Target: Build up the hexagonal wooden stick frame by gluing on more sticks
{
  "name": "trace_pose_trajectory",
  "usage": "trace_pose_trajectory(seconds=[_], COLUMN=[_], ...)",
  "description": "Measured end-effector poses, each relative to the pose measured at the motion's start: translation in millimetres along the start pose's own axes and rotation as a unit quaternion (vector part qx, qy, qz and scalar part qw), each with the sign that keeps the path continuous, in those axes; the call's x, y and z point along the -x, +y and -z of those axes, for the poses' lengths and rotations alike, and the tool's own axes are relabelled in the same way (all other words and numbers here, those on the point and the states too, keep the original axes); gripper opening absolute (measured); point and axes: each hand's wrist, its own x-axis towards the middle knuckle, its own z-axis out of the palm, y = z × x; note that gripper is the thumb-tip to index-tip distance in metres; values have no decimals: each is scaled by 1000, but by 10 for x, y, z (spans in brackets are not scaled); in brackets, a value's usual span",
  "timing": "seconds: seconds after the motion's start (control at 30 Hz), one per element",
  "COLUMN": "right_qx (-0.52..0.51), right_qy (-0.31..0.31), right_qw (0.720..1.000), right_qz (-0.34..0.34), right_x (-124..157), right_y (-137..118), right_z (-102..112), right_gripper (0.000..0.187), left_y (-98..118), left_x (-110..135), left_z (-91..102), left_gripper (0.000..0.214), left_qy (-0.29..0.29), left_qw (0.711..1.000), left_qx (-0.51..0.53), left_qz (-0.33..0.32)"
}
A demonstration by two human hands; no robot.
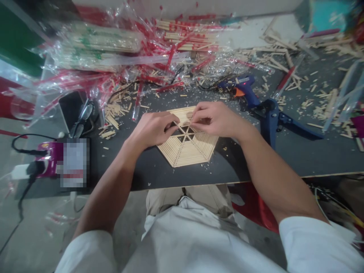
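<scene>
A hexagonal panel (190,151) of thin wooden sticks lies flat on the dark table. Its sticks run in rows between spokes that meet near the middle, where dark gaps show. My left hand (152,129) rests over the panel's left side, thumb and forefinger pinched close to the upper-left spoke. Over the upper right, my right hand (217,118) has its fingertips pinched near the upper-right spoke. Whatever is between the fingers of either hand is hidden or too small to make out.
A blue glue gun (247,89) and blue cutters (270,117) lie to the right. Wrapped chopsticks (99,41) and red-printed plastic wrappers crowd the back. Stick offcuts (113,113) are scattered about. Glasses (82,117), a phone (74,163) and a purple power strip (49,159) sit left.
</scene>
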Motion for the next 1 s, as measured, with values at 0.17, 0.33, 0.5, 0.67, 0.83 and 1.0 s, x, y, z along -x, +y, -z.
trace_pose_trajectory(seconds=[0.17,0.33,0.5,0.67,0.83,1.0], right_qx=[-11,-15,-5,-2,2,0], right_qy=[-2,-5,0,4,-2,0], right_qw=[1000,1000,1000,1000,1000,1000], right_qz=[-2,-6,-14,-7,-4,5], right_x=[9,3,-6,-2,-2,-7], right_y=[22,23,21,28,28,-2], right_z=[-5,-6,-22,-33,-21,-27], right_gripper=[28,32,30,30,32,25], left_y=[-10,-24,-71,-85,-7,119], left_x=[-17,-35,-43,-32,-22,-46], left_z=[22,-4,-27,-34,3,-50], left_gripper=[21,21,19,23,28,29], left_qy=[-7,-6,4,11,9,36], left_qw=[1000,999,999,999,1000,999], left_qx=[14,28,43,27,17,11], left_qz=[12,13,25,28,18,11])
